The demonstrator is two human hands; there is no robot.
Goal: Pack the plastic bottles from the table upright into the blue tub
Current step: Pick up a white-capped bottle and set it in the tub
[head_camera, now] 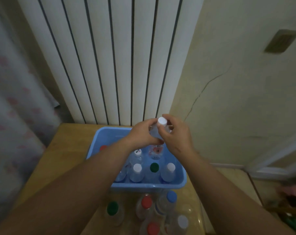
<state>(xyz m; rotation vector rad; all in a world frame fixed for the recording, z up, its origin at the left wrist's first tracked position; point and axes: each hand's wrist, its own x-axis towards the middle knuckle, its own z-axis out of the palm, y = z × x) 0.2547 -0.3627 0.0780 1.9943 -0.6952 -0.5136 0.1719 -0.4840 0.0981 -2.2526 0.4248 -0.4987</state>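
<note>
- Bottle point(156, 151), clear with a white cap point(162, 121), stands about upright in both hands at the tub's 1 o'clock end. Its pink-labelled lower part shows below the hands, inside the tub walls. I cannot tell whether its base touches the tub floor.
- Left hand point(144, 133) grips the bottle's body from 9 o'clock, fingers curled round it.
- Right hand point(176, 134) grips it from 3 o'clock, thumb and fingers wrapped just under the cap.
- Tub point(147, 185), blue and rectangular, sits on the table with its short walls at 12 and 6 o'clock.
- Inside, along the 6 o'clock wall, three bottles stand upright side by side: a white-capped one point(137, 167), a green-capped one point(154, 167) and another white one point(170, 167). A fourth bottle at 7 o'clock is mostly hidden under the left forearm.
- Just behind that row, toward 12 o'clock, stands a printed-cap bottle point(138, 152), beside the held bottle.
- A red cap point(103, 147) shows near the tub's 9 o'clock wall.
- On the table at the tub's 6 o'clock stand loose bottles: green cap point(112, 208) at 7 o'clock, red top point(146, 202) and blue cap point(171, 196) near the tub wall. Beyond them, at the frame's bottom edge, are a second red top point(153, 228) and a pale cap point(183, 221).
- Table point(67, 150) is light wood.
- A white radiator point(110, 56) rises at 12 o'clock, a curtain point(11, 99) hangs at 9 o'clock, and a cracked wall point(245, 99) stands at 3 o'clock.
</note>
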